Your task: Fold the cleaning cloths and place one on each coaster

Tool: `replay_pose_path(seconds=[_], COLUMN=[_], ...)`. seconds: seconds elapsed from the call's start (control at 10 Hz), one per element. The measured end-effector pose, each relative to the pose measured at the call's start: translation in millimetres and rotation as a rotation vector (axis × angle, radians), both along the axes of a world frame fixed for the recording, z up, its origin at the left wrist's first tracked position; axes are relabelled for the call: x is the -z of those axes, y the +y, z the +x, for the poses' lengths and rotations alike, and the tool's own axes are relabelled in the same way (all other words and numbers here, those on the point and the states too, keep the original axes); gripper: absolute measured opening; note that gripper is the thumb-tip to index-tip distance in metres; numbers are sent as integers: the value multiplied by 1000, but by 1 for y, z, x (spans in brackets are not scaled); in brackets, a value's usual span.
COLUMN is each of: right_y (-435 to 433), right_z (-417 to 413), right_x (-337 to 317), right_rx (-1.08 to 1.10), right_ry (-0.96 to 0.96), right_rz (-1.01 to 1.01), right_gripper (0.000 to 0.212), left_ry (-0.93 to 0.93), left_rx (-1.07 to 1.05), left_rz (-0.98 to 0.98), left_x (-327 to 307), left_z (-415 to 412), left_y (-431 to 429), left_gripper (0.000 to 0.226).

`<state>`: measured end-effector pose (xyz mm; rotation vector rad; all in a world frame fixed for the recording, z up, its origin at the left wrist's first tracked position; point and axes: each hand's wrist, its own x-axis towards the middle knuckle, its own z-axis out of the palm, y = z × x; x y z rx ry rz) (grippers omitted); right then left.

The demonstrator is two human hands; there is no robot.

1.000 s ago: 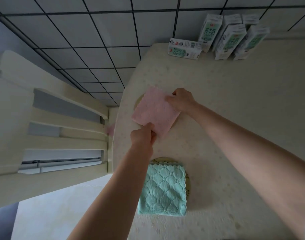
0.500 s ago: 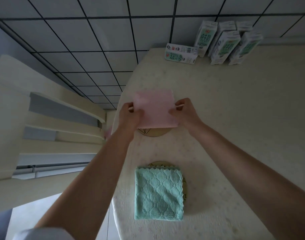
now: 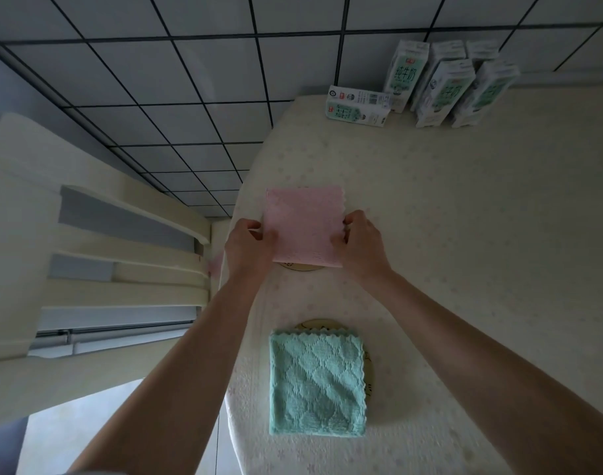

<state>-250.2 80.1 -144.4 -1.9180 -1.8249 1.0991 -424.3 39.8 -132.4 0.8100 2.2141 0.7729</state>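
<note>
A folded pink cloth lies square over the far coaster, of which only a thin near rim shows. My left hand pinches the cloth's left edge and my right hand pinches its right edge. Closer to me, a folded green cloth rests on the near coaster, whose rim shows at the far side and at the right.
The table has a pale patterned cover. Several milk cartons stand at its far edge, and one carton lies flat beside them. A cream chair stands left of the table, over a tiled floor.
The pink cloth was turned from a slanted position to square with the table. My left hand moved from its near corner to its left edge. The view shifted slightly.
</note>
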Motion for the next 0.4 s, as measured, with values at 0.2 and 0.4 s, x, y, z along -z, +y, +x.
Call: replay_pose_path(seconds=[0.2, 0.4], right_y=[-11, -43], right_z=[3, 19], right_x=[-8, -18], right_rx=[-52, -61], right_ry=[-79, -137], right_rz=[11, -30], right_gripper=[20, 26], left_ry=[101, 115], left_rx=[97, 109], left_rz=[-36, -93], left_x=[1, -6], left_z=[-4, -13], left_y=[-18, -52], left_gripper=[29, 25])
